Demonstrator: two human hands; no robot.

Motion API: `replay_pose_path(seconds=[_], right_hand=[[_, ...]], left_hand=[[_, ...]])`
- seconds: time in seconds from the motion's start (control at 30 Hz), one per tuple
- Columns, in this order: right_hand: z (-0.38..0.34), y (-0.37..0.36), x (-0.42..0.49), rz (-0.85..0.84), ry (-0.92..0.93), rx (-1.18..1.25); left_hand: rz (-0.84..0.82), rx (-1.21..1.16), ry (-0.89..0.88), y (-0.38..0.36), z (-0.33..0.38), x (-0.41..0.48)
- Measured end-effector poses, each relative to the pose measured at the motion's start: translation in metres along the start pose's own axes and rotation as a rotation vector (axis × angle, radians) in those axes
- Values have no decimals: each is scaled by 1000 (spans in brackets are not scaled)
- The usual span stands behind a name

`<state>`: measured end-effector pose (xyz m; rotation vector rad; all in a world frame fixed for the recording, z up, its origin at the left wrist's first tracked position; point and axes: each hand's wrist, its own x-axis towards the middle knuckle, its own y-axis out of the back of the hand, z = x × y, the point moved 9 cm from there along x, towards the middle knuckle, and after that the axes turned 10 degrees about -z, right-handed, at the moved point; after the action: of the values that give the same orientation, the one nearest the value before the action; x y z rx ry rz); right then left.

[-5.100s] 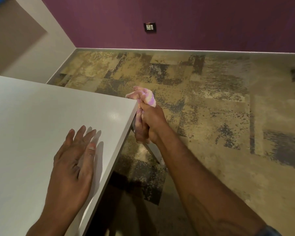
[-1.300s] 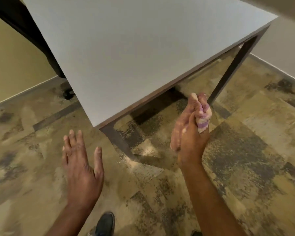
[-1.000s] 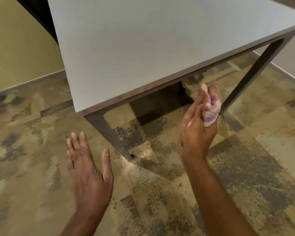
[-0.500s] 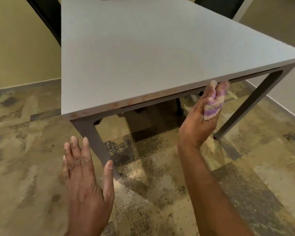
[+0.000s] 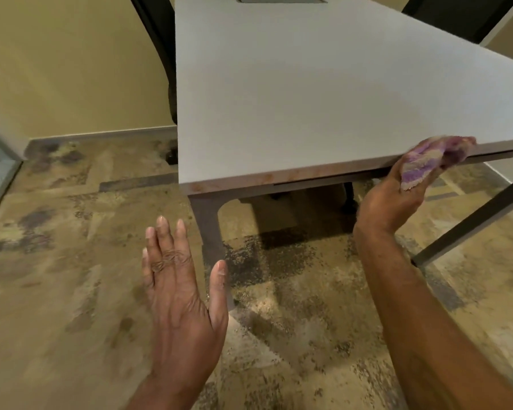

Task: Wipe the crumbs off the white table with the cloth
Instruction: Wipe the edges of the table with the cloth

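I am gripping the cloth point(image 5: 424, 165) in my right hand point(image 5: 393, 199), fingers closed around the bunched purple-and-cream fabric. The cloth is pressing against the near edge of the white surface point(image 5: 308, 84), toward its right side, with part of it lying over the rim. My left hand point(image 5: 182, 294) is hovering flat and empty, fingers extended and thumb spread, over the mottled floor point(image 5: 57, 291) in front of the near-left leg point(image 5: 209, 229), touching nothing.
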<state>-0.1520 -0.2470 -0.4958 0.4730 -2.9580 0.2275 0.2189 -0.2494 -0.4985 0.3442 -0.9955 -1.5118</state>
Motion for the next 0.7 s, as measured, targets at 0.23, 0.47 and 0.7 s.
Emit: replay_pose_path(seconds=[0.23,0.47,0.7], right_hand=[[-6,-27,-34,1,63,-54],[-20,-49,-91,-23,110,7],[-18,-83,-158,-173,142,-28]], left_hand=[[5,-11,-21,6,-14,8],[-2,-10,-22,9,-27,17],[-25,0,-1,13,-51,17]])
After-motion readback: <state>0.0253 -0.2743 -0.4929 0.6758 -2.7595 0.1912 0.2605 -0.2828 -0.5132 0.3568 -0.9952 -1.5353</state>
